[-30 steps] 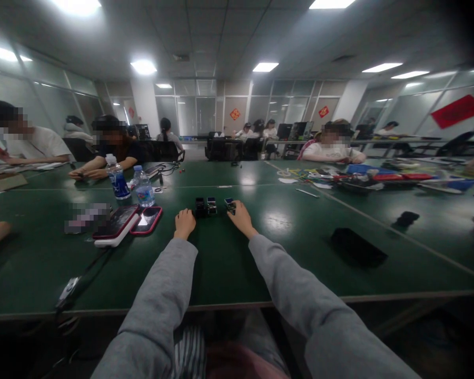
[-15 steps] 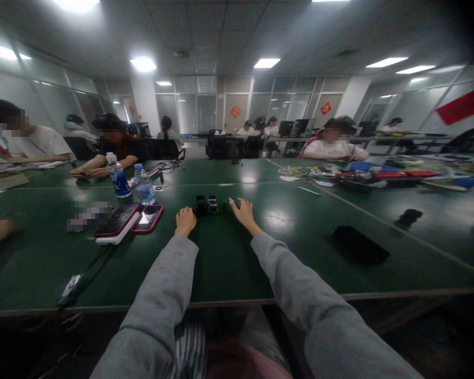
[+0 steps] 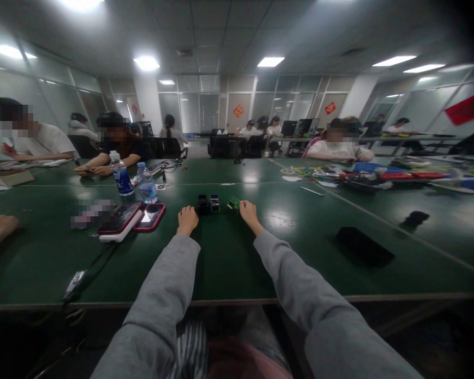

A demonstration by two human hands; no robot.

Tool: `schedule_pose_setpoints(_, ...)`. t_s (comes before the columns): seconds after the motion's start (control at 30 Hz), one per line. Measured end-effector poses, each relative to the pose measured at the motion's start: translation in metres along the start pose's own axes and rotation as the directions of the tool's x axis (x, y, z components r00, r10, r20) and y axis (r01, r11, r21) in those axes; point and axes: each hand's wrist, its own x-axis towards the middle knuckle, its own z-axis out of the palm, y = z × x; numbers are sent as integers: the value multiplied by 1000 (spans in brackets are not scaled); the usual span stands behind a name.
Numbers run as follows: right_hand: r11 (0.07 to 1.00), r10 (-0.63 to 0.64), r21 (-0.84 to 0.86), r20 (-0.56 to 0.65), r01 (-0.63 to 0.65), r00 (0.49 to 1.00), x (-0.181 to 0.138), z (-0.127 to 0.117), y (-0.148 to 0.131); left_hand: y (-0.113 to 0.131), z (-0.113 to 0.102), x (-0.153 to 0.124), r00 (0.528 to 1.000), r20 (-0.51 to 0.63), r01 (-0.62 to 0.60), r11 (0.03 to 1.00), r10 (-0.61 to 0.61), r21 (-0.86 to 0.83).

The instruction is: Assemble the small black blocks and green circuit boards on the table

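My left hand rests on the green table with its fingers curled, and nothing shows in it. Just to its right stands a small black box-like part, close to the fingers. Beside that part is a small dark module with a silvery front. My right hand pinches the edge of a small green circuit board, which points left toward the module. Some of the board is hidden by the fingers.
Left of my hands are a phone with a red edge, a larger dark device and two water bottles. A black tray-like object lies to the right. Tools and cables clutter the far right; several people sit around.
The right hand has shifted slightly right and its fingers have closed in, so more of the green circuit board shows. The left hand stays beside the black part. The view has turned slightly left.
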Motion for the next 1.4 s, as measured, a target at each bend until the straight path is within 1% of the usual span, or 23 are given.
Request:
schedule_pose_setpoints(0.07, 1000, 21, 2, -14, -21, 1000, -1, 1, 0, 0, 1, 1, 1000, 3, 1, 1000, -1, -6)
schedule_pose_setpoints(0.13, 1000, 0, -13, -21, 0, 1000, -4, 2, -1, -1, 1, 1, 1000, 11, 1, 1000, -1, -10)
schedule_pose_setpoints(0.2, 996, -72, -59, 2, 72, 997, -7, 4, -1, -2, 2, 2, 1000, 17, 0, 1000, 0, -13)
schedule_pose_setpoints(0.27, 981, -158, -105, 50, 162, 986, -10, 2, 2, -3, 1, 2, 1000, 20, -2, 1000, 3, -17)
schedule_pose_setpoints(0.37, 962, -239, -110, 105, 250, 965, -13, -14, 17, -2, -1, 0, 1000, 18, -7, 1000, 7, -23)
schedule_pose_setpoints(0.43, 961, -243, -109, 107, 254, 964, -12, -33, 36, -1, -2, -2, 1000, 9, -9, 1000, 9, -19)
schedule_pose_setpoints(0.5, 972, -185, -135, 76, 194, 980, -11, -56, 60, 0, -4, -4, 1000, 2, -7, 1000, 7, -13)
schedule_pose_setpoints(0.57, 980, -83, -177, 26, 86, 996, -9, -80, 86, 0, -5, -4, 1000, 1, -6, 1000, 6, -12)
schedule_pose_setpoints(0.63, 977, 17, -211, -13, -20, 1000, -9, -102, 110, -1, -4, -4, 1000, 7, -6, 1000, 6, -17)
schedule_pose_setpoints(0.7, 969, 88, -228, -35, -94, 995, -10, -123, 130, -3, -2, -2, 1000, 5, -8, 1000, 9, -19)
schedule_pose_setpoints(0.8, 958, 146, -241, -56, -155, 988, -18, -152, 158, -5, 1, -1, 1000, -5, -14, 1000, 14, -19)
schedule_pose_setpoints(1.03, 927, 220, -290, -97, -240, 971, -44, -214, 216, -7, 2, 0, 1000, 1, -21, 999, 21, -25)
schedule_pose_setpoints(1.13, 917, 251, -290, -117, -275, 961, -54, -234, 233, -6, 0, -1, 1000, -1, -23, 999, 23, -26)
schedule_pose_setpoints(1.2, 915, 269, -275, -124, -294, 955, -60, -245, 240, -5, -1, -2, 1000, 2, -20, 999, 20, -31)
schedule_pose_setpoints(1.33, 912, 291, -247, -170, -327, 941, -73, -257, 240, -5, -1, -2, 1000, 12, -4, 999, 5, -34)
schedule_pose_setpoints(1.4, 919, 274, -230, -210, -320, 939, -83, -263, 236, -5, -1, -2, 1000, 15, -9, 999, 9, -35)
